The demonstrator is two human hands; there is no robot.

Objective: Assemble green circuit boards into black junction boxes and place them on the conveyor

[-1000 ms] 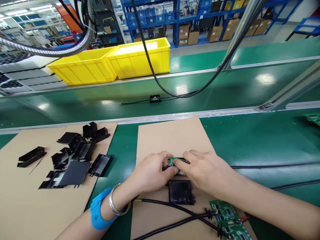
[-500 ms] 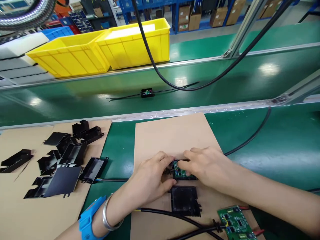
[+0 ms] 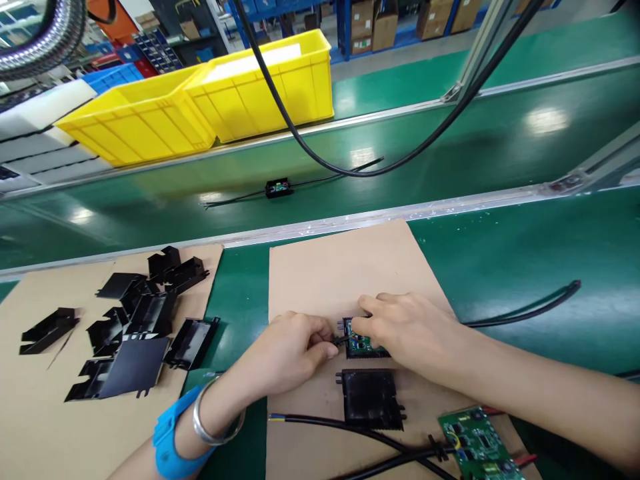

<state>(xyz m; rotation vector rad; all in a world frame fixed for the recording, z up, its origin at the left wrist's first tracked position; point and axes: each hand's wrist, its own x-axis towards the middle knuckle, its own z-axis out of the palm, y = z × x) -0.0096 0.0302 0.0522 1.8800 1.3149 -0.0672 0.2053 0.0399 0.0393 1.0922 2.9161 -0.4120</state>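
Observation:
My left hand (image 3: 300, 347) pinches a short black cable (image 3: 341, 340) between thumb and forefinger, at the left end of a small black plastic case. In that case lies a green circuit board (image 3: 356, 343), partly covered by my right hand (image 3: 400, 327). The right fingers are curled over the board and the case's right part; the thumb is hidden. Just below sits a flat black case half (image 3: 370, 399) with small tabs at its sides. Nearer to me, a larger green circuit board (image 3: 477, 440) with a black cable and red wires lies on the cardboard.
Several black case parts (image 3: 150, 313) are heaped on the left cardboard (image 3: 30, 400). A loose black cable (image 3: 530, 310) stretches out on the right. Beyond the metal rail (image 3: 310, 230) lies a small cased board (image 3: 278, 188). Yellow bins (image 3: 270, 93) stand behind, and a thick cable (image 3: 285, 113) hangs across.
My left hand has drawn back left from the case edge and now pinches the cable. The right-hand cable has shifted, showing its end. My right hand stays over the board.

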